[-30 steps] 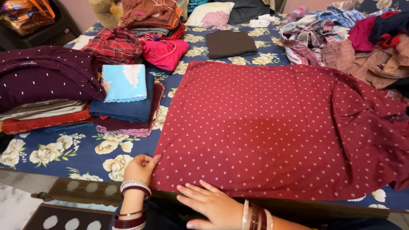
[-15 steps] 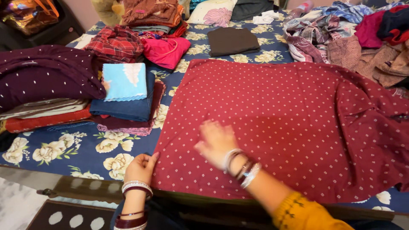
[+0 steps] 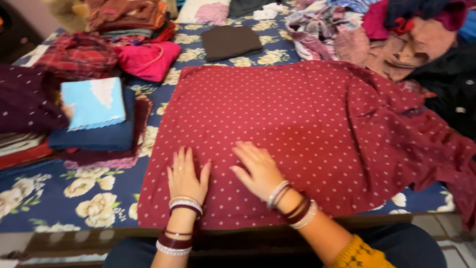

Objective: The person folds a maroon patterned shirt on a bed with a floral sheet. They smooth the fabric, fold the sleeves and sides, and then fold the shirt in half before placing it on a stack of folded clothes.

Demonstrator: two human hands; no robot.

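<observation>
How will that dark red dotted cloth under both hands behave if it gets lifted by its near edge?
Probably floppy: the dark red dotted cloth lies flat under the left hand and right hand, yet rumples into folds at its right side. It looks thin, so likely light. That right part may trail, since it lies against the loose clothes heap.

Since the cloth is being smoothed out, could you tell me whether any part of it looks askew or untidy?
Yes. The maroon dotted cloth lies flat under the left hand and right hand, but its right side is rumpled and droops past the bed's edge. Behind it, a heap of unfolded clothes sits in a jumble.
</observation>
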